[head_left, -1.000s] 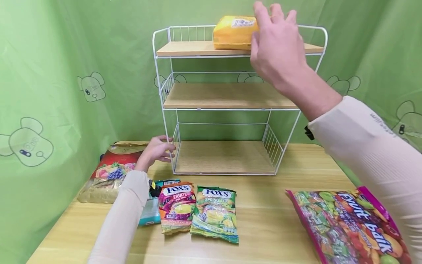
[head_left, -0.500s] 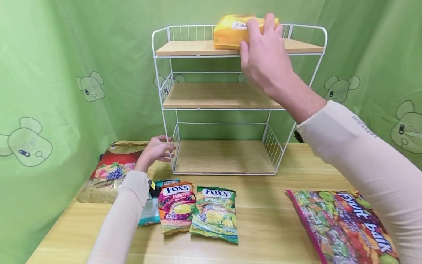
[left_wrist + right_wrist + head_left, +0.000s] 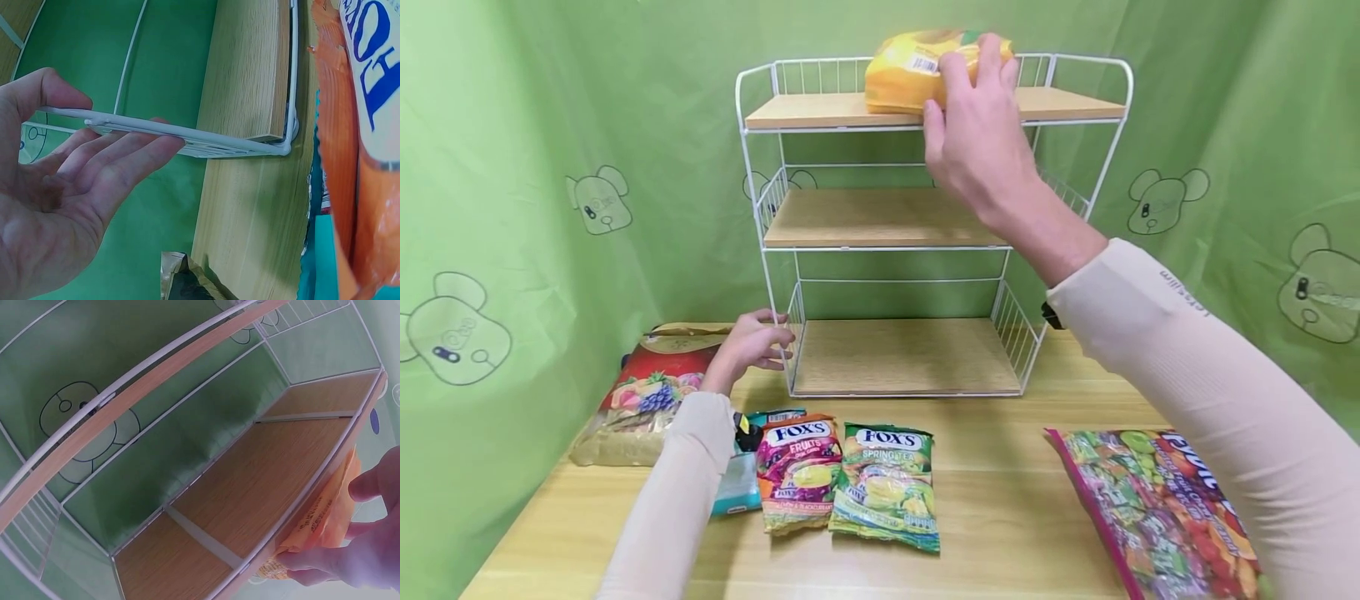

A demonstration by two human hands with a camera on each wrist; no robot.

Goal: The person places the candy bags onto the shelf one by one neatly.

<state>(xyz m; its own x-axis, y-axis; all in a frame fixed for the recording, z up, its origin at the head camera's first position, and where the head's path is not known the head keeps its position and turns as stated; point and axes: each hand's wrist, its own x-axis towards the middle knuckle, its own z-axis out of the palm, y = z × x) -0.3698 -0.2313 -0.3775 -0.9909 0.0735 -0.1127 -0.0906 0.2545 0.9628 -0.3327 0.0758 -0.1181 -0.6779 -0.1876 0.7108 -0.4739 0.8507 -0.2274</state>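
Observation:
On the top board of a white wire shelf rack (image 3: 880, 358) lies a yellow bag (image 3: 901, 79) with a barcode label. My right hand (image 3: 985, 133) grips the bag's right end, fingers over the top and thumb at the front. From below, the right wrist view shows the bag as orange, past the board's edge, with the right hand (image 3: 369, 540) around it; part of it is hidden. My left hand (image 3: 752, 343) holds the rack's lower left front post. In the left wrist view, the left hand (image 3: 75, 181) has its thumb on one side of the post and fingers on the other.
On the table, a Fox's Fruits bag (image 3: 801, 475) overlaps a teal bag (image 3: 741, 487), beside a Fox's Spring Tea bag (image 3: 886, 492). A red and gold bag (image 3: 655, 392) lies far left, a pink-edged fruit candy bag (image 3: 1150, 508) at right. Green curtain surrounds the table.
My right hand has moved left along the top board, and the yellow bag has shifted slightly left with it. The left hand stays on the post. The head view has turned a little.

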